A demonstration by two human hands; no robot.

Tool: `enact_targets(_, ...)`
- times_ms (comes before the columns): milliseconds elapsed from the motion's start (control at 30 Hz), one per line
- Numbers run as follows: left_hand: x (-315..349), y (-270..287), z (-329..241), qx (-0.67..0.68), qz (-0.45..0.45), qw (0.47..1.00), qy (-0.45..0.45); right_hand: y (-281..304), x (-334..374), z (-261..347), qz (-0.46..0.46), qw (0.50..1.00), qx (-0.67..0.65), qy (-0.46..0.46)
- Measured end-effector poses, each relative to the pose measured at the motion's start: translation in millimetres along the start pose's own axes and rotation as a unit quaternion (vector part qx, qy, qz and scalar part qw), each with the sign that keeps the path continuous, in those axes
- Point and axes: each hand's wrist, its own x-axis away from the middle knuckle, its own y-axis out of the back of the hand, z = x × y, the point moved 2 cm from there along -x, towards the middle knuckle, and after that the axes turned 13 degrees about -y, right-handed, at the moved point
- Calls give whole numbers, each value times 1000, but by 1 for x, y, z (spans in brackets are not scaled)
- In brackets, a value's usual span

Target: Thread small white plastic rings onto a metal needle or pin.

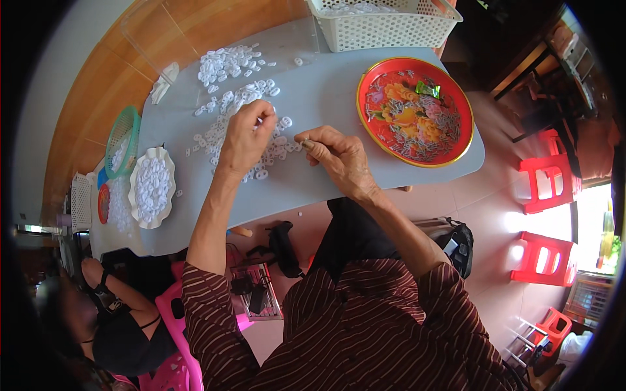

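Note:
My left hand (249,135) is over a heap of small white oval plastic pieces (229,104), its fingers curled closed. Whatever it may hold is hidden. To its right, my right hand (339,156) pinches thumb against forefinger near the heap's right edge. Something tiny seems to be between those fingertips, too small to name. A second pile of white plastic pieces (225,63) lies farther back. On the right, a round red tray (365,120) with a gold rim and flower pattern holds many small metal pins and a green wrapper (428,89).
A white perforated basket (391,29) stands at the table's back edge. Left are a scalloped white dish (171,179) of white pieces and a green basket (132,146). Another person (124,319) sits at lower left by a pink chair (173,309). Red stools (544,260) stand right.

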Motion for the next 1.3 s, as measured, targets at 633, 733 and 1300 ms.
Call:
enact_targets(633,0,-10,-29,271,15,961,56,-1,1,4,6,990,-137,-39)
enact_targets(733,-1,-9,-27,264,29,962,60,-2,1,4,5,990,-132,-41)
enact_targets(1300,-4,-9,-44,170,6,985,2,-1,1,4,-13,992,-121,-39)
